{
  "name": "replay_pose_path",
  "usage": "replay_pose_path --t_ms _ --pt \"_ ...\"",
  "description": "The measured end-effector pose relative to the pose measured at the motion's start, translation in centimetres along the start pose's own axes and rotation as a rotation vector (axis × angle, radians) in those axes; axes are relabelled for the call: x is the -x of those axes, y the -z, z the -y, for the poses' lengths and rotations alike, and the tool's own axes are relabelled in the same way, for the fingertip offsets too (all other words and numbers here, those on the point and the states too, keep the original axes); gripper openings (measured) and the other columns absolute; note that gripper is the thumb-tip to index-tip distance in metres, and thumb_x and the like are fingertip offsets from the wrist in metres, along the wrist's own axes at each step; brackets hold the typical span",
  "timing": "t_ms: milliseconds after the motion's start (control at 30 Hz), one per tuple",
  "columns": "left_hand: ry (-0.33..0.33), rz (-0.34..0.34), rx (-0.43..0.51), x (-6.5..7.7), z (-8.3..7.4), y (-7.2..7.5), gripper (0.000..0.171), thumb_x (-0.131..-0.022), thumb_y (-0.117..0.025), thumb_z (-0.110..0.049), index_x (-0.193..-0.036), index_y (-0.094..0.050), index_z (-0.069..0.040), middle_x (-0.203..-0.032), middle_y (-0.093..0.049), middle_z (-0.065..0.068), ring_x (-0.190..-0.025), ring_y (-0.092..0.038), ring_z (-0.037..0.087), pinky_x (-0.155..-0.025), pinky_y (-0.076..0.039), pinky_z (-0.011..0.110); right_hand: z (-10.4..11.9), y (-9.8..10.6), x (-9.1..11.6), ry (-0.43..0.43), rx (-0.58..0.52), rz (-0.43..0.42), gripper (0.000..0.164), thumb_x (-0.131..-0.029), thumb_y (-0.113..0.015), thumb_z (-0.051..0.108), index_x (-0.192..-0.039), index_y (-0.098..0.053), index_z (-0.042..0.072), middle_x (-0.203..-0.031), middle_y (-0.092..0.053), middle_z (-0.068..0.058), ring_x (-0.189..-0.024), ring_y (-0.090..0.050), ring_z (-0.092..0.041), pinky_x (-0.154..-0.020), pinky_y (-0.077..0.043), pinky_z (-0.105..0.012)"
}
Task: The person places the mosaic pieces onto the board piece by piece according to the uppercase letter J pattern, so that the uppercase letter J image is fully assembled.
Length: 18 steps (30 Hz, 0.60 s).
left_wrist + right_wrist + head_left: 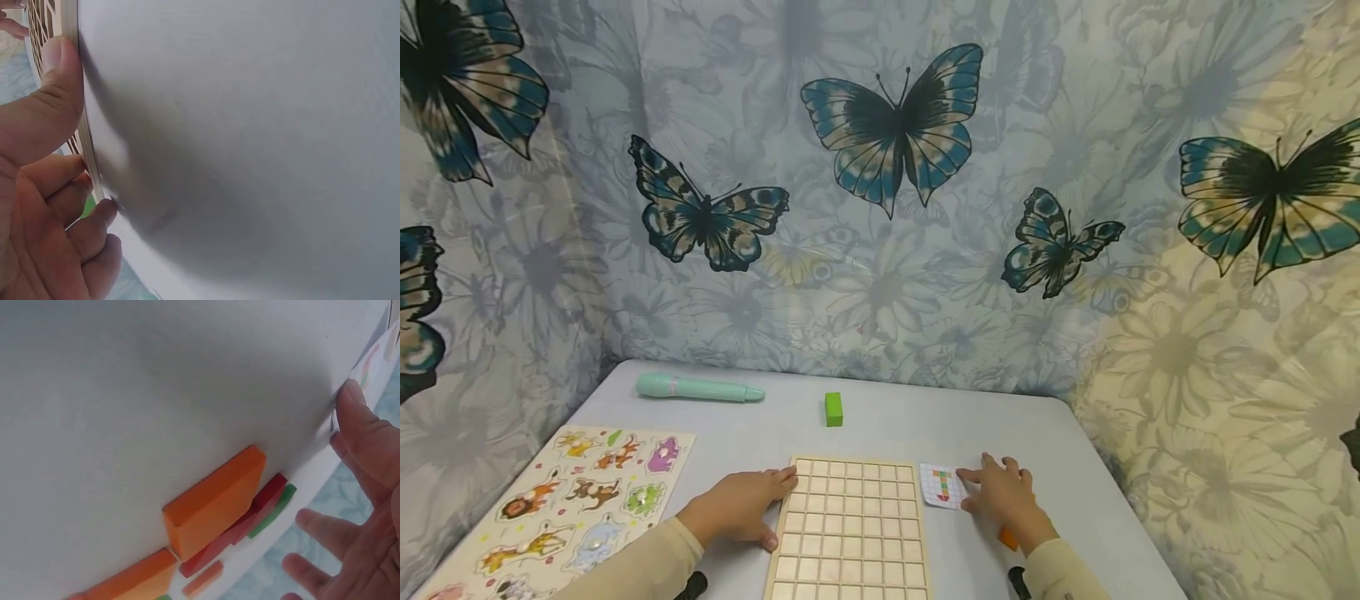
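A pale wooden grid board (853,525) lies at the front middle of the table. My left hand (741,504) rests along its left edge; in the left wrist view the thumb (61,78) touches the rim and the other fingers lie farther along it. Right of the board is a small white card (936,487) printed with a grid and coloured squares. My right hand (1002,493) touches the card's right side with thumb and index finger, its other fingers spread. Beside that hand, an orange block (215,503), a red block (262,506) and a green block (275,511) lie on the table.
A green block (833,409) stands beyond the board. A mint-coloured pen-like stick (700,388) lies at the back left. An animal puzzle board (561,508) covers the front left. Butterfly-printed cloth (880,292) hangs behind the table.
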State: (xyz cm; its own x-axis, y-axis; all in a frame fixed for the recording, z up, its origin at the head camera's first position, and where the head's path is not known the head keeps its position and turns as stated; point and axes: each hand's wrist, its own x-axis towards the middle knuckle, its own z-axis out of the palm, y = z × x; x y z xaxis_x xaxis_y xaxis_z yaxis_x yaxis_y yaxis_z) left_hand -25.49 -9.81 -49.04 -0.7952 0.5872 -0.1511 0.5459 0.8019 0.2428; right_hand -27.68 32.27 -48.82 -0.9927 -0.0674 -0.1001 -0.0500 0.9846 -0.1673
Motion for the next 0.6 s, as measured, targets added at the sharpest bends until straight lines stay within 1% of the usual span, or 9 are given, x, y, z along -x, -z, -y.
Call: replay_pose_path --t_ms 100,233,367,433,500,600 --pt "-0.008 -0.008 0.002 0.1 0.0 0.0 0.099 -0.064 -0.082 -0.050 -0.145 -0.047 -0.005 -0.152 -0.040 0.009 -0.131 -0.046 0.034 -0.104 -0.040 0.049 -0.5 0.3 0.4 0.031 -0.045 -0.036 0.054 -0.078 -0.082 0.032 -0.129 -0.067 0.022 -0.147 -0.039 -0.027 -0.130 -0.028 -0.056 -0.099 -0.022 -0.071" --pt "-0.003 -0.012 0.015 0.4 0.0 -0.1 0.098 -0.064 -0.083 -0.048 -0.145 -0.048 -0.004 -0.151 -0.041 0.010 -0.131 -0.046 0.035 -0.104 -0.041 0.050 -2.1 0.6 0.5 0.057 -0.097 -0.114 0.051 -0.084 -0.078 0.028 -0.132 -0.065 0.019 -0.148 -0.042 -0.022 -0.128 -0.032 -0.053 -0.094 -0.028 -0.071" --pt "-0.025 -0.015 0.029 0.4 0.0 -0.4 0.097 -0.067 -0.082 -0.048 -0.145 -0.047 -0.004 -0.152 -0.041 0.011 -0.132 -0.044 0.036 -0.104 -0.040 0.051 -4.9 1.3 1.0 0.017 -0.091 -0.150 0.043 -0.087 -0.075 0.023 -0.128 -0.067 0.015 -0.138 -0.053 -0.020 -0.119 -0.042 -0.052 -0.087 -0.035 -0.071" --pt "-0.039 -0.024 0.031 0.3 0.0 -0.6 0.097 -0.067 -0.082 -0.048 -0.146 -0.046 -0.003 -0.152 -0.040 0.011 -0.132 -0.044 0.037 -0.104 -0.040 0.051 -6.2 1.8 1.3 -0.023 -0.100 -0.127 0.039 -0.088 -0.074 0.022 -0.125 -0.069 0.013 -0.131 -0.058 -0.021 -0.112 -0.049 -0.051 -0.084 -0.039 -0.069" --pt "-0.041 -0.035 0.037 0.2 0.0 -0.7 0.097 -0.067 -0.082 -0.048 -0.146 -0.046 -0.003 -0.152 -0.040 0.012 -0.132 -0.044 0.038 -0.104 -0.040 0.051 -7.4 2.2 1.6 -0.051 -0.128 -0.092 0.036 -0.089 -0.072 0.022 -0.124 -0.069 0.011 -0.127 -0.060 -0.023 -0.110 -0.052 -0.050 -0.084 -0.043 -0.066" --pt "-0.032 -0.042 0.046 0.1 0.0 -0.8 0.097 -0.067 -0.082 -0.048 -0.146 -0.045 -0.003 -0.153 -0.038 0.012 -0.131 -0.045 0.038 -0.104 -0.039 0.051 -8.6 2.7 2.1 -0.078 -0.182 -0.035 0.036 -0.090 -0.071 0.022 -0.122 -0.069 0.007 -0.121 -0.063 -0.025 -0.108 -0.057 -0.047 -0.084 -0.048 -0.061"
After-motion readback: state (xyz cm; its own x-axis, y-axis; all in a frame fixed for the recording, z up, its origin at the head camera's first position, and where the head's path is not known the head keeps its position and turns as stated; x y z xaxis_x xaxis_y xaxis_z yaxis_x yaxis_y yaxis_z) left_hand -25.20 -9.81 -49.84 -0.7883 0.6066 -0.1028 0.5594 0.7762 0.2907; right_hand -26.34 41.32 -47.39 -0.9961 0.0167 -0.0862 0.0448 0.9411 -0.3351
